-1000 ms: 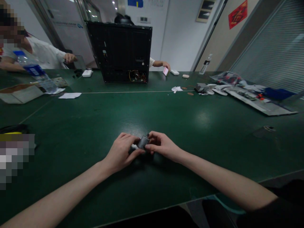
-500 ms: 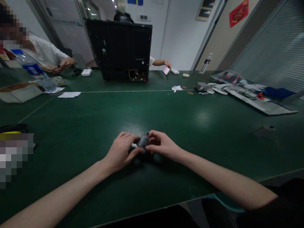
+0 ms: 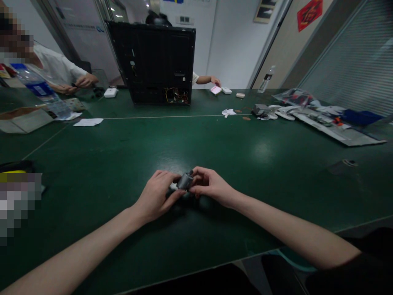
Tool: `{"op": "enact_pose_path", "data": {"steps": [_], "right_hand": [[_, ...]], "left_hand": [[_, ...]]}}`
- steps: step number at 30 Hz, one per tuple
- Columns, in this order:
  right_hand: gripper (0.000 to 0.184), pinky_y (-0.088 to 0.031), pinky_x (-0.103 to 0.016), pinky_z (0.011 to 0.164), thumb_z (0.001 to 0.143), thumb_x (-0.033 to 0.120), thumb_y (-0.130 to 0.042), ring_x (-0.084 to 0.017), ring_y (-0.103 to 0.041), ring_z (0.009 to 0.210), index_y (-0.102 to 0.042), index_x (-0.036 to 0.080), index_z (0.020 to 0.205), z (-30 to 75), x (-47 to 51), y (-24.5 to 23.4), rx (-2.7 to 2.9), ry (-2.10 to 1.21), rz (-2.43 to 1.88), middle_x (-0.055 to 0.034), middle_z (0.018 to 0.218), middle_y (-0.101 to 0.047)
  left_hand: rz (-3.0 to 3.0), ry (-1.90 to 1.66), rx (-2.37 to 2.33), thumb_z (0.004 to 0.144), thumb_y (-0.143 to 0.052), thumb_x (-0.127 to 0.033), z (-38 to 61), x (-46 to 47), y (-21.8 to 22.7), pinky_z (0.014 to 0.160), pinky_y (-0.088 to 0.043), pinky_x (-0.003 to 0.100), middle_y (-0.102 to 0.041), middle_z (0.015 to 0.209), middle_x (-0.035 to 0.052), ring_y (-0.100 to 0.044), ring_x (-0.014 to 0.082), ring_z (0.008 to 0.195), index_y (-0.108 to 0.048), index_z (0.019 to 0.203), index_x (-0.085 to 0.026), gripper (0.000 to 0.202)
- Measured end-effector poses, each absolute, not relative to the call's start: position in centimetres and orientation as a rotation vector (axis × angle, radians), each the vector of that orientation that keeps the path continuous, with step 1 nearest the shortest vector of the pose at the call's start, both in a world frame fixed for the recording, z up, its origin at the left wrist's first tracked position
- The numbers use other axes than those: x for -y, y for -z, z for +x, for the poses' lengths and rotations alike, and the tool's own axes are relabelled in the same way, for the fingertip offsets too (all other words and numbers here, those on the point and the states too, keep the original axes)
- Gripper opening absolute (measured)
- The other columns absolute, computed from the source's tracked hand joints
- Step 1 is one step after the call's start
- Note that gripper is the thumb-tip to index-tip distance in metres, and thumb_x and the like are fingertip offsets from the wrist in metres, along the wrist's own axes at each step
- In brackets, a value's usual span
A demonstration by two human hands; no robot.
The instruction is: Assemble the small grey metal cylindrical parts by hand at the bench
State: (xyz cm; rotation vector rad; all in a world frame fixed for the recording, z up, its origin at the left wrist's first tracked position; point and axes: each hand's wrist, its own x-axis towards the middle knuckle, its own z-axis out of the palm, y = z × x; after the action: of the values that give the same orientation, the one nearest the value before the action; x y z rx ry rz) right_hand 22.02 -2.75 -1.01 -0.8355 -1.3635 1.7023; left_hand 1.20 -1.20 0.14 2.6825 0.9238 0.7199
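Observation:
In the head view, a small electric motor [image 3: 185, 181], a grey metal cylinder with a darker end, is held just above the green table between my two hands. My left hand [image 3: 158, 190] is closed around its left side, thumb below and fingers above. Something white shows between the left fingers, too small to name. My right hand [image 3: 211, 185] pinches the motor's right end, its thumb and fingertips at the dark end piece. The right fingertips are partly hidden, so details of that end cannot be made out.
A black panel [image 3: 153, 61] with exposed wiring stands at the table's far side. Two people sit beyond, one at left. Water bottles [image 3: 266, 80], an open box [image 3: 26, 119], paper [image 3: 89, 122] and a board with parts [image 3: 331, 127] lie around the green table [image 3: 129, 143].
The camera view has shifted slightly. Both hands keep their hold on the motor, which appears turned very little, if at all.

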Motion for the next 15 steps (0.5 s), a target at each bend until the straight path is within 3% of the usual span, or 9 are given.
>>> {"op": "enact_pose_path", "data": {"steps": [15], "right_hand": [[0.029,-0.046,-0.019,0.055,0.067,0.017,-0.072,-0.008,-0.057,0.063,-0.056,0.016,0.091,21.99,2.80,1.15,1.248,-1.746,-0.823,0.0016,0.074,-0.063]], "left_hand": [[2.670,-0.748,-0.913,0.088,-0.050,-0.026,1.27,1.20,-0.16,0.073,-0.044,0.036,-0.062,0.092,0.0078,-0.056,0.0218,0.081,-0.051,0.103,-0.015,0.019]]}}
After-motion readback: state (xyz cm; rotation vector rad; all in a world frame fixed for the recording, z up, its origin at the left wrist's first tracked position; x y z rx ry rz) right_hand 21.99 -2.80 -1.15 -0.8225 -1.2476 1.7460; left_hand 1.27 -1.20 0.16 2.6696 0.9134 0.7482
